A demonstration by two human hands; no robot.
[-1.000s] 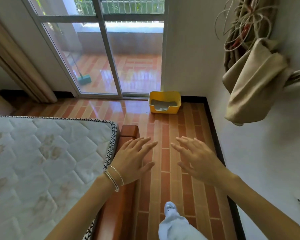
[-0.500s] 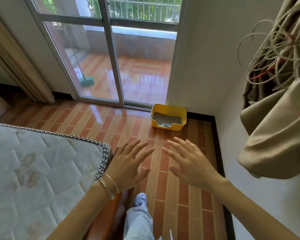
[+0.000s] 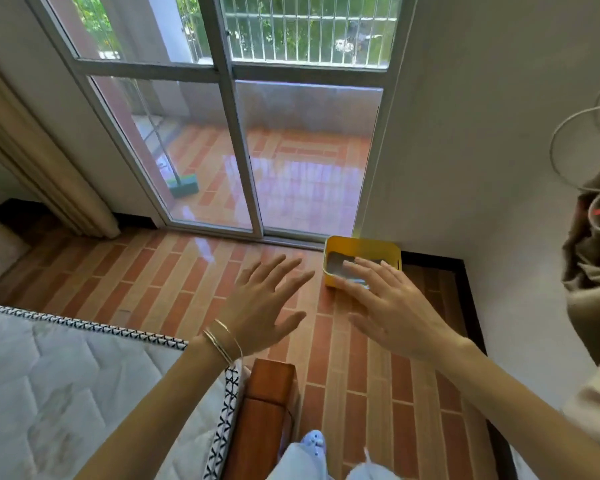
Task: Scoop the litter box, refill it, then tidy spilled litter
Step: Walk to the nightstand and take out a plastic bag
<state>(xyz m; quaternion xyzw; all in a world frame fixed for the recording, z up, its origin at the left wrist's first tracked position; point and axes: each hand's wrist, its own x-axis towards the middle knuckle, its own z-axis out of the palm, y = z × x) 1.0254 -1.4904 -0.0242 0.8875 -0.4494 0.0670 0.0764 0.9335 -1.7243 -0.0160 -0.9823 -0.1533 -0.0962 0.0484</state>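
Note:
A yellow litter box with grey litter inside sits on the tiled floor in the corner beside the sliding glass door. My right hand is held out in the air with fingers spread, holding nothing, and hides the box's front part from view. My left hand, wearing thin bracelets at the wrist, is also stretched forward with straight fingers and holds nothing. Both hands are well above the floor, apart from the box.
A quilted mattress on a wooden bed frame fills the lower left. The sliding glass door stands ahead, with a green broom on the balcony behind it. Beige cloth and coiled cords hang on the right wall. My feet stand on the tiled floor.
I have moved forward toward the corner; the litter box is nearer and my right hand now overlaps it in view. Both hands stay spread and empty.

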